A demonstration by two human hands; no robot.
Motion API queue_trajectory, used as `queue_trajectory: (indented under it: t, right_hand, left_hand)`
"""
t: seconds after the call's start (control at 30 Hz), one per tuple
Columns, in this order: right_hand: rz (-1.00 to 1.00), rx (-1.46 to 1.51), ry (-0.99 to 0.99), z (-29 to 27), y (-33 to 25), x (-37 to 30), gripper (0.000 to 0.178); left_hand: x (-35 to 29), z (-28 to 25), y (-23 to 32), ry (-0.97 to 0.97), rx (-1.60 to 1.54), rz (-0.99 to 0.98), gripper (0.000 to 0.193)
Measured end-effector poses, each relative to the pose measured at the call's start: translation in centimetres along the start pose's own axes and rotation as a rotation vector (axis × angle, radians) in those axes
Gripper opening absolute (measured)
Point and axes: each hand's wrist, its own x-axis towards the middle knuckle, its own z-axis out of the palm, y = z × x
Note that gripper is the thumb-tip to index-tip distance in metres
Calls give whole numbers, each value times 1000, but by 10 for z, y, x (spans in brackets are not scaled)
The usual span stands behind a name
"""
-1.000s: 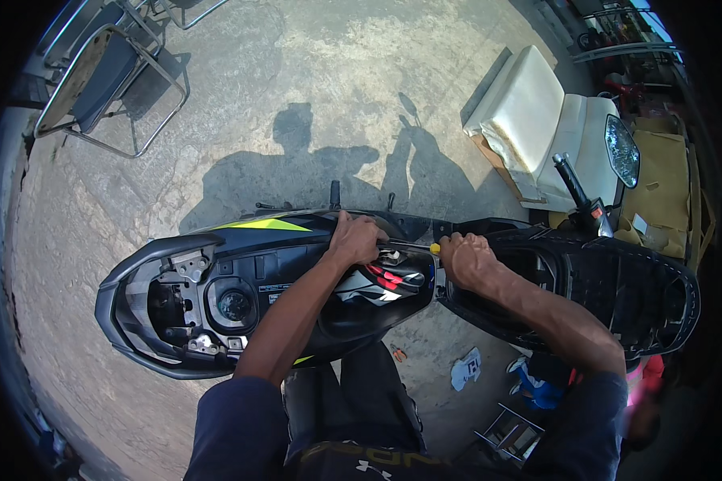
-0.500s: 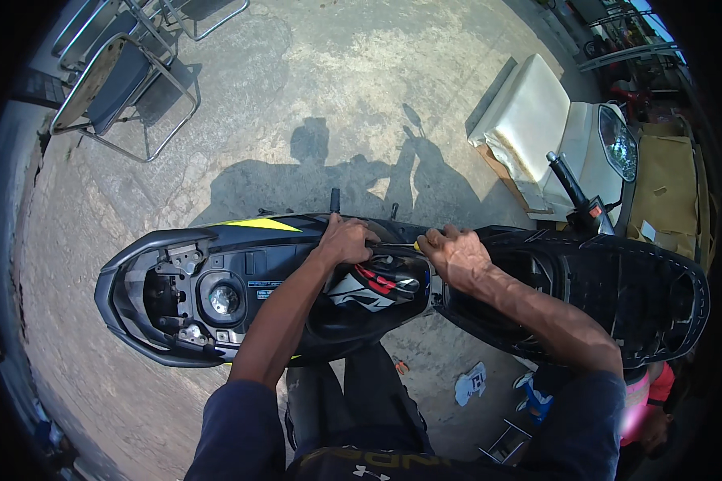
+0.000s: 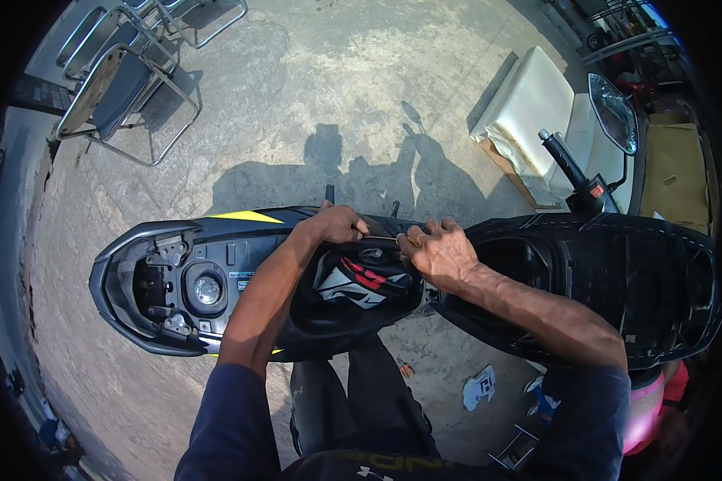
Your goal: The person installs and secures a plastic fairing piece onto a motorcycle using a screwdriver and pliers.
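Observation:
A black scooter (image 3: 257,228) with yellow stripes lies across in front of me, its seat (image 3: 598,272) tipped over to the right, underside up. At the far rim of its storage well, my right hand (image 3: 443,255) is closed round the yellowish handle of what looks like a screwdriver (image 3: 383,237). The thin shaft points left, toward my left hand (image 3: 337,223). That hand's fingers are curled at the same rim, near the shaft's end; what they pinch is hidden. Inside the well lies a folded black, white and red item (image 3: 361,280). A round metallic cap (image 3: 208,290) sits further left.
Handlebar grip (image 3: 565,159) and mirror (image 3: 614,112) rise at the right. A pale cushioned seat (image 3: 529,104) and cardboard (image 3: 672,172) stand beyond. Metal-framed chairs (image 3: 124,96) are far left. A white packet (image 3: 479,388) and an orange-handled tool (image 3: 407,369) lie on the ground; a person in pink (image 3: 648,409) is lower right.
The view has shifted slightly. Both hands stay at the far rim, the right still on the screwdriver and now a little closer to the left.

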Motion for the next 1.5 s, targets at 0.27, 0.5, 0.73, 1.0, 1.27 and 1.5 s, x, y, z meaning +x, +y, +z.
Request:
queue_trajectory:
  t: [0.27,0.5,0.73,1.0,1.27,1.5]
  right_hand:
    - [501,565,-468,-10,19,32,35]
    - [62,68,-264,-21,19,25,35]
    - [163,163,-485,-20,42,47,28]
    - [-3,-42,-78,-10,38,35,25]
    - [818,747,-752,-32,25,56,36]
    - [-204,-177,-121,-9,33,29,29]
  left_hand:
    - [9,-2,-2,-11,-60,-24,23]
    - [7,3,-9,92,-64,22,23]
    - [6,7,-9,155,-83,83,22]
    - [7,-1,-7,42,-106,125,24]
    - [4,4,-10,46,1,78,20]
    - [-3,4,-9,82,-133,70,18]
